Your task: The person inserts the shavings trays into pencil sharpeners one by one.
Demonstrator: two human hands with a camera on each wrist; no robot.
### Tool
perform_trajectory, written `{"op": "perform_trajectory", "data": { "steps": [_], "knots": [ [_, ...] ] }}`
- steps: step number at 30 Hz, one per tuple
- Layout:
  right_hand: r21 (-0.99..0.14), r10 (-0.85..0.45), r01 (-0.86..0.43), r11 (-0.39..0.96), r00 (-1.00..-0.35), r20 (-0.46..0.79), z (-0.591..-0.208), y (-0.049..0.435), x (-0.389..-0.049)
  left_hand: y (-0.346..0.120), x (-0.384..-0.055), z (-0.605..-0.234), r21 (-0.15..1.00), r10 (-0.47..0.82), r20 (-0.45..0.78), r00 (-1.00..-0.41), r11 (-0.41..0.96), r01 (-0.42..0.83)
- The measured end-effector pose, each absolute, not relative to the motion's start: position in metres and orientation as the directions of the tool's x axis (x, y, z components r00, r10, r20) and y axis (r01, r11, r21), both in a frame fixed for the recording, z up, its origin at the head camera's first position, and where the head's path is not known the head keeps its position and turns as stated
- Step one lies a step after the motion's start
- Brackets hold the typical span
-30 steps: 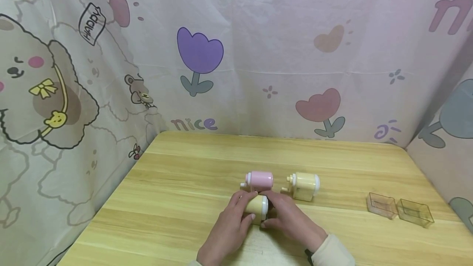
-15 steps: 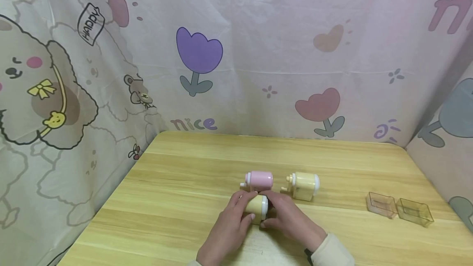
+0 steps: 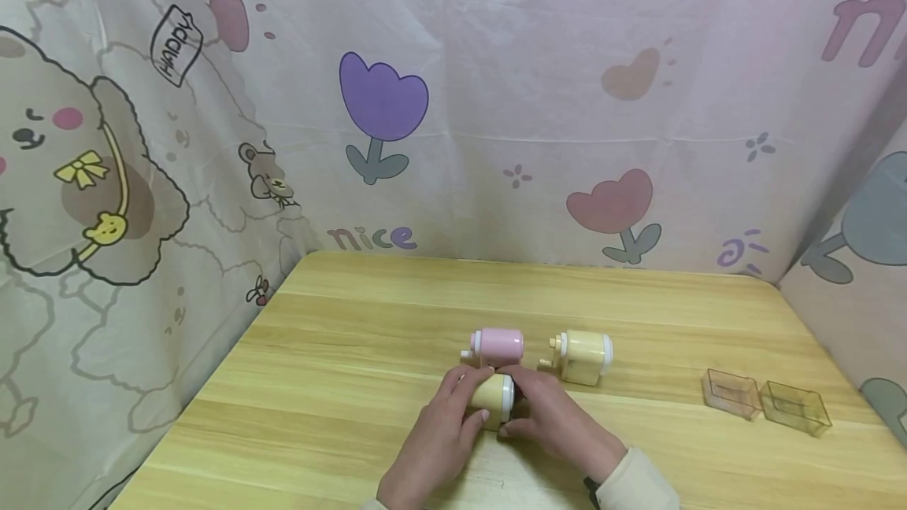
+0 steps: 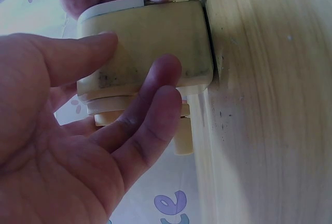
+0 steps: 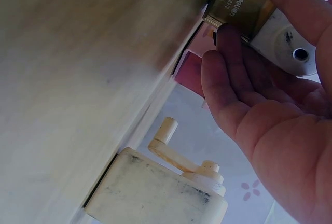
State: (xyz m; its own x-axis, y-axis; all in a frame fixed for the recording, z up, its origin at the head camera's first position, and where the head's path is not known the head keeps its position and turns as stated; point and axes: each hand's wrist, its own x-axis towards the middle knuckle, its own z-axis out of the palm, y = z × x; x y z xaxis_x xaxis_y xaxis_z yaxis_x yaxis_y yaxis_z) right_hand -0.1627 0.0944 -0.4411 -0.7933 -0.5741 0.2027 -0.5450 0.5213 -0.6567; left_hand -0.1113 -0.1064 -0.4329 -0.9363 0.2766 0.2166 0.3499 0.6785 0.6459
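A yellow crank pencil sharpener [image 3: 490, 393] sits on the table between both hands. My left hand [image 3: 439, 433] grips its body, thumb along one side and fingers round the crank end, as the left wrist view shows. At the white-rimmed end, my right hand [image 3: 560, 422] pinches the clear shavings drawer [image 5: 236, 9] between thumb and fingers. In the left wrist view the right thumb lies by the drawer's edge, which stands slightly out from the body. Close behind stands a pink pencil sharpener [image 3: 501, 345], partly hidden by the hands.
A second yellow pencil sharpener [image 3: 585, 356], its crank to the left, stands just right of the pink one. Two see-through shavings drawers, one pinkish [image 3: 732, 395] and one yellowish [image 3: 795, 408], lie side by side on the right of the wooden table [image 3: 319, 384]. Printed cloth [image 3: 482, 116] hangs behind.
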Motion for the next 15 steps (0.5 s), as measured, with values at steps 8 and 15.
{"op": "perform_trajectory", "data": {
  "steps": [8,15],
  "knots": [
    [-0.646,-0.576,-0.554,0.525,-0.790,0.209,-0.4421,0.0943,-0.1635,-0.1063,-0.1119,-0.4332,0.644,0.276,0.211,-0.938,0.682,0.346],
    [-0.645,-0.577,-0.554,0.527,-0.790,0.207,-0.4422,0.0941,-0.1632,-0.1063,-0.1109,-0.4333,0.645,0.277,0.211,-0.937,0.681,0.346]
  ]
}}
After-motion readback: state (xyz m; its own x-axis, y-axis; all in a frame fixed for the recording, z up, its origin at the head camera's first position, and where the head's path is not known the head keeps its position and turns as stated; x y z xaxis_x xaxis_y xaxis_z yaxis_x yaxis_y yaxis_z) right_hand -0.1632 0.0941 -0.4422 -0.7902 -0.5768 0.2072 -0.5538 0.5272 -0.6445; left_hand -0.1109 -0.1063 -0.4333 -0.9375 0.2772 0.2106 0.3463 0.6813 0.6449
